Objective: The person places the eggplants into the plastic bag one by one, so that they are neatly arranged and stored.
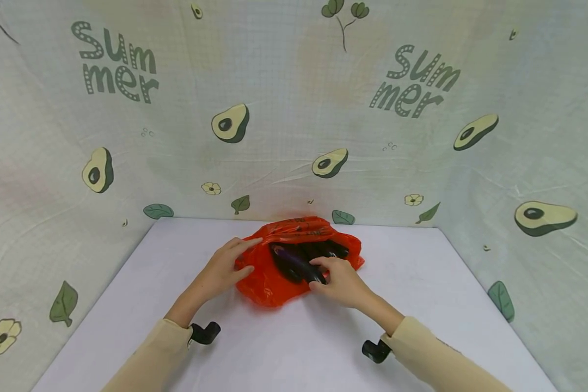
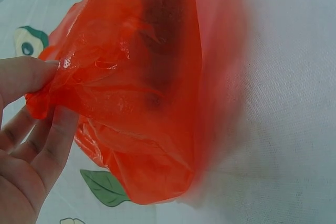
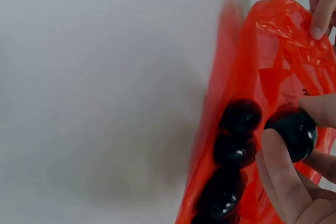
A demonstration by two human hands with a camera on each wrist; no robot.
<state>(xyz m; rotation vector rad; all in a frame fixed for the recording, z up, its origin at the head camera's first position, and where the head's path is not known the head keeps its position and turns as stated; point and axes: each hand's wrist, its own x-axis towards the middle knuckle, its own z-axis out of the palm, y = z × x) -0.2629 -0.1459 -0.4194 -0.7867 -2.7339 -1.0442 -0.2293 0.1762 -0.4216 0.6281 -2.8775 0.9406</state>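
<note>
A red plastic bag (image 1: pixel 264 277) lies on the table with its mouth open toward me, and several dark purple eggplants are inside. My left hand (image 1: pixel 225 269) pinches the bag's left edge between thumb and fingers, as the left wrist view shows. With my right hand (image 1: pixel 340 280) I grip the near end of one eggplant (image 1: pixel 294 261), which slants across the bag's opening. In the right wrist view the rounded end of this eggplant (image 3: pixel 296 135) sits between thumb and fingers. Other eggplants (image 3: pixel 223 195) lie in a row beside it in the bag.
The white table (image 1: pixel 274 348) stretches around the bag. A cloth (image 1: pixel 284 71) printed with avocados and leaves hangs behind it and at both sides. A black wrist camera mount (image 1: pixel 206 332) sticks out from the left sleeve, another (image 1: pixel 375 351) from the right.
</note>
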